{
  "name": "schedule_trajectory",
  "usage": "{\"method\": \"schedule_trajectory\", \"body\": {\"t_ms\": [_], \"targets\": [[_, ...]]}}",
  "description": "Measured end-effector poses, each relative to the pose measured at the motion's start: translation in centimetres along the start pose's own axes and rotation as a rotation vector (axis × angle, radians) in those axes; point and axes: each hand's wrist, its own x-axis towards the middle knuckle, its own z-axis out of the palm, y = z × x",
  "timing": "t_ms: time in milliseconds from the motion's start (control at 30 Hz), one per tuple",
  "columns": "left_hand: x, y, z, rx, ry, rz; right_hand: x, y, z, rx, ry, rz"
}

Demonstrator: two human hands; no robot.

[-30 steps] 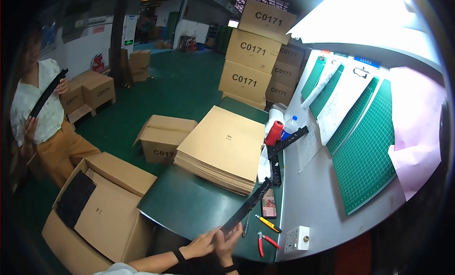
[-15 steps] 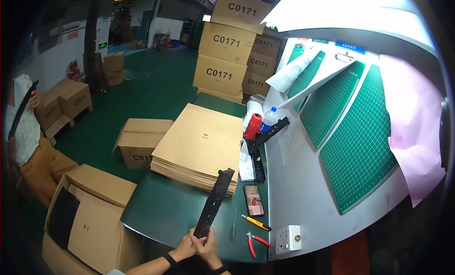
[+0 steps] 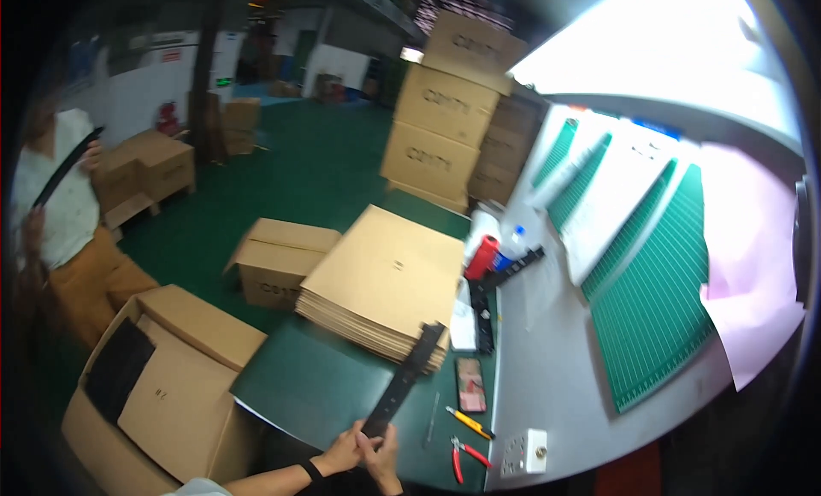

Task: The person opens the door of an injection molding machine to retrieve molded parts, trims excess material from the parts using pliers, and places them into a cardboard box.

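Observation:
Both hands grip the lower end of a long black plastic strip (image 3: 404,380) with holes along it. It slants up and to the right over the dark green table (image 3: 278,385), its top end in front of a stack of cardboard sheets (image 3: 380,278). My left hand (image 3: 342,451) closes on the strip from the left, and my right hand (image 3: 380,455) closes on it beside the left, thumb toward me. To the right lie a thin screwdriver (image 3: 433,421), a yellow utility knife (image 3: 469,422), red-handled pliers (image 3: 457,460) and a phone (image 3: 470,385).
An open carton (image 3: 201,325) with black pieces and a cardboard sheet stands at lower left. More black strips (image 3: 511,270), a red bottle (image 3: 482,256) and a socket box (image 3: 524,452) line the right wall. A co-worker (image 3: 68,197) holds a curved black strip at far left.
The view has swung left, so the scene sits further right and lower, with some blur. Both hands still hold the black strip, which leans slightly more to the right.

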Motion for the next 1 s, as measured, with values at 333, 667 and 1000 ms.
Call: {"method": "schedule_trajectory", "body": {"t_ms": [333,667,1000], "targets": [[0.0,0.4,-0.1,-0.052,-0.045,0.001,0.2,0.3,0.2,0.09,0.027,-0.055],[0.1,0.4,0.2,-0.026,0.025,0.042,-0.4,-1.4,-0.6,0.067,-0.093,0.245],[-0.2,-2.2,0.4,0.08,-0.028,-0.018,0.3,-1.1,0.3,0.033,-0.012,0.005]]}}
